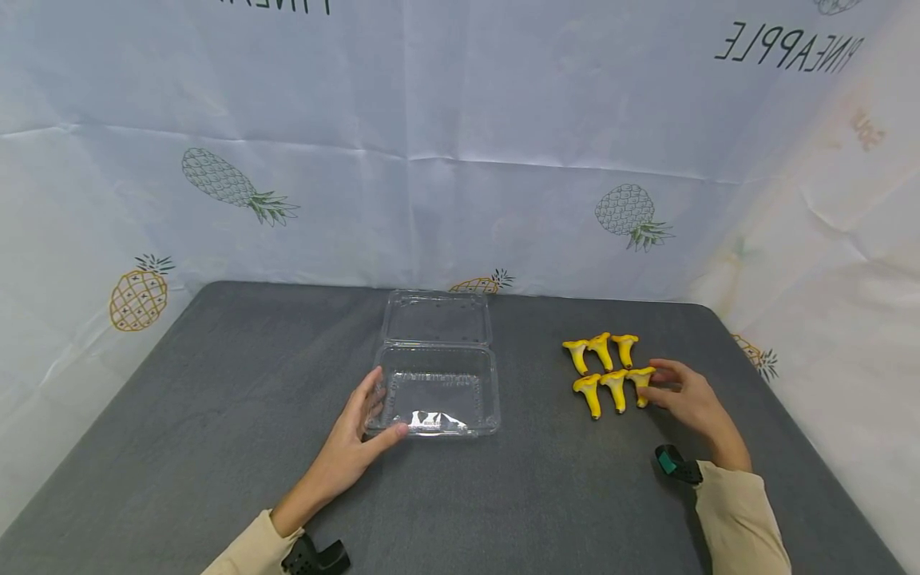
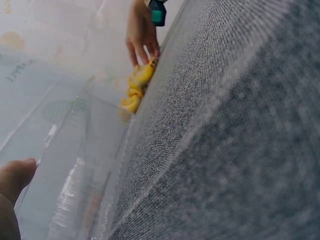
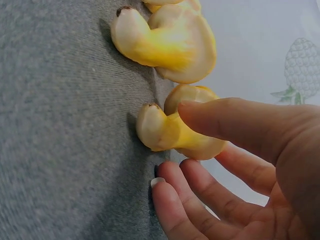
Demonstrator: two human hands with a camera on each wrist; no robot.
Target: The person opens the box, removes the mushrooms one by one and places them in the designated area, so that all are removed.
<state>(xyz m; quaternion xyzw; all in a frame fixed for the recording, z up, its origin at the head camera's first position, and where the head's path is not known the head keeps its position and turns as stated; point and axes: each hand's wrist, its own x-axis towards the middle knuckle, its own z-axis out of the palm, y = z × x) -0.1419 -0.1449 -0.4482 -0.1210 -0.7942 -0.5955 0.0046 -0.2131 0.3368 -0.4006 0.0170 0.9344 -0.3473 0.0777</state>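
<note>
Several yellow chanterelle mushrooms [image 1: 587, 389] lie in two rows on the table's right side. My right hand [image 1: 686, 395] is at the right end of the front row, thumb and index finger about one chanterelle mushroom [image 3: 175, 132], which still lies on the cloth. The thumb [image 3: 225, 117] crosses its near side; the other fingers are bent below it. Left of the mushrooms stands a clear plastic clamshell box [image 1: 490, 391], its lid [image 1: 438, 319] folded back. My left hand [image 1: 345, 447] rests at the box's front left corner, fingers spread along the left wall, thumb at the front rim.
A dark grey cloth [image 1: 532, 495] covers the table. Behind and beside it hangs a white curtain [image 1: 431, 216] printed with pineapples. Each wrist wears a black band; a green patch shows on the right band [image 1: 676, 465].
</note>
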